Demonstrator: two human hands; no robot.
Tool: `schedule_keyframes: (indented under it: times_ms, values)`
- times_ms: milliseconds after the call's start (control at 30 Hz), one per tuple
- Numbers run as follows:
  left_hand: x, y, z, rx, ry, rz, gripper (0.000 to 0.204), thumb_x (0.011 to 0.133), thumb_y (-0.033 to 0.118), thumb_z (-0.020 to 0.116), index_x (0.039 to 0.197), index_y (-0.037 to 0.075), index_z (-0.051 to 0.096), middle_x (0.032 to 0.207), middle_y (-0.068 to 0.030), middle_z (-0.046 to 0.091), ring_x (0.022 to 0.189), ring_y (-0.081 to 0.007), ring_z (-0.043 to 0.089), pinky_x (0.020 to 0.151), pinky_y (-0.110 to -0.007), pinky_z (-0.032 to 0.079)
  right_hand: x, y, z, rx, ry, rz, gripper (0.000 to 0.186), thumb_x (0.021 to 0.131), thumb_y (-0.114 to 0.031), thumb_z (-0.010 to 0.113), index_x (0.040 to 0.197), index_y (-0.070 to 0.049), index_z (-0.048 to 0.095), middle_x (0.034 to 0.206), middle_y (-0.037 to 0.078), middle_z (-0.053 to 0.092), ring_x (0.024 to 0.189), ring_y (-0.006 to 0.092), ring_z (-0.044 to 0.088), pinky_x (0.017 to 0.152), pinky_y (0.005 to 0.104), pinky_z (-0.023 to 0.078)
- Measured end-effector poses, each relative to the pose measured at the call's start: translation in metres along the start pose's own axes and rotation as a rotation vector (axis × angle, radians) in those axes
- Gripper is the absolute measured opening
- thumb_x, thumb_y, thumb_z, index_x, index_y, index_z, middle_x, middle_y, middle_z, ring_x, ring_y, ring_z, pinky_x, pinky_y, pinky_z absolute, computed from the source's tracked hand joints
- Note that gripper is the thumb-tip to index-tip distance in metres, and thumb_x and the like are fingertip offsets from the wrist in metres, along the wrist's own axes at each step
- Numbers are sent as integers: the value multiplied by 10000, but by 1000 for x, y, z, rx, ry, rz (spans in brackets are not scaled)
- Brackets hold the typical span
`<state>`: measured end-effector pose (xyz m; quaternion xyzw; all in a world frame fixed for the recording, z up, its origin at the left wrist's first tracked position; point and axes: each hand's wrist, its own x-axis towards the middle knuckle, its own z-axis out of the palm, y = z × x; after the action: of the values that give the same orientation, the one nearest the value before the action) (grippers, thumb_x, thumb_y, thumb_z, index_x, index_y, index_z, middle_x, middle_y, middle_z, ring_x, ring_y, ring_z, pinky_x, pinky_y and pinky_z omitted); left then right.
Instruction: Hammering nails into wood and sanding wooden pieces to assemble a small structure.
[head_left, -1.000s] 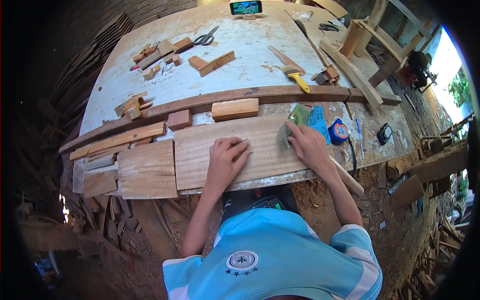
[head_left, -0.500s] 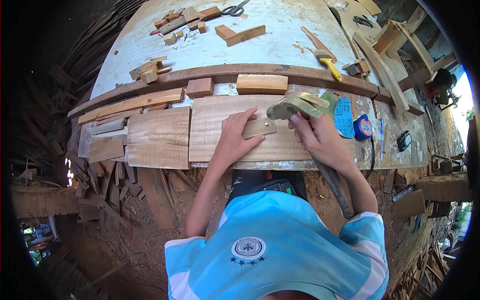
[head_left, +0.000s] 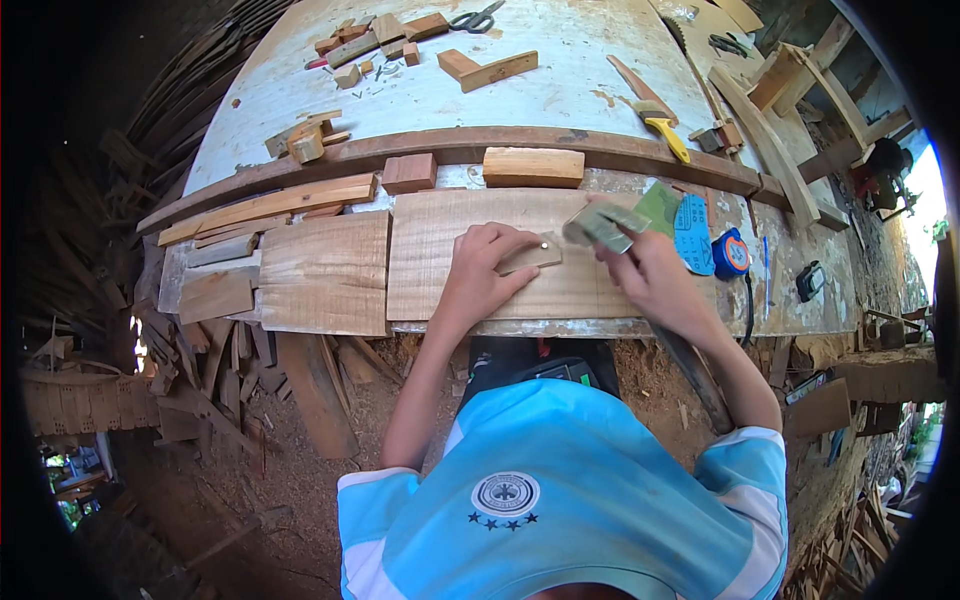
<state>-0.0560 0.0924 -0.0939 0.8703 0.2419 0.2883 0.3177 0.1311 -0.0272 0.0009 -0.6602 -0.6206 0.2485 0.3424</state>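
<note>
My left hand presses on a small thin wood piece lying on a pale wide board, its fingers around the piece beside a small silver nail. My right hand grips a hammer by its dark handle, the metal head held above the board just right of the small piece. A second board lies to the left of the wide one. Right of my right hand are green and blue sandpaper sheets.
A long dark beam crosses the white worktable, with wood blocks, scissors and a yellow brush around it. A tape measure lies at the right, a wooden frame behind. Offcuts litter the ground at left.
The small piece has come into view under my left hand. The hammer has risen into view in my right hand, then shifted slightly rightward. The camera view has shifted too.
</note>
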Motion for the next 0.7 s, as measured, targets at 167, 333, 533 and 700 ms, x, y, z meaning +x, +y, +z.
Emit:
schedule_keyframes:
  times_ms: [167, 333, 533, 700]
  values:
    - [-2, 6, 3, 141, 80, 151, 337, 721, 221, 713, 1023, 96, 630, 1040, -57, 605, 972, -260, 528, 878, -378, 392, -4, 48, 4, -332, 201, -82, 433, 869, -151, 559, 1286, -98, 456, 877, 222, 598, 776, 384, 606, 666, 448, 478]
    - [1, 6, 10, 209, 77, 178, 300, 733, 227, 703, 980, 79, 620, 1006, -66, 609, 921, -266, 549, 816, -384, 418, -9, 76, 20, -654, 211, 21, 449, 841, -169, 610, 1277, -160, 506, 848, 141, 557, 750, 316, 593, 649, 403, 483]
    - [2, 33, -2, 25, 240, 107, 319, 740, 143, 735, 1011, 36, 607, 1020, -129, 620, 904, -298, 592, 772, -380, 471, -12, 73, 23, -670, 280, 2, 427, 820, -177, 635, 1234, -134, 540, 880, 127, 565, 753, 308, 594, 648, 392, 484]
    - [6, 56, -11, -41, 258, 144, 309, 707, 120, 748, 979, 43, 623, 987, -116, 604, 808, -271, 620, 674, -343, 506, -8, 28, 12, -467, 478, -196, 423, 783, -161, 682, 1168, -35, 561, 907, 144, 580, 771, 274, 596, 702, 358, 490]
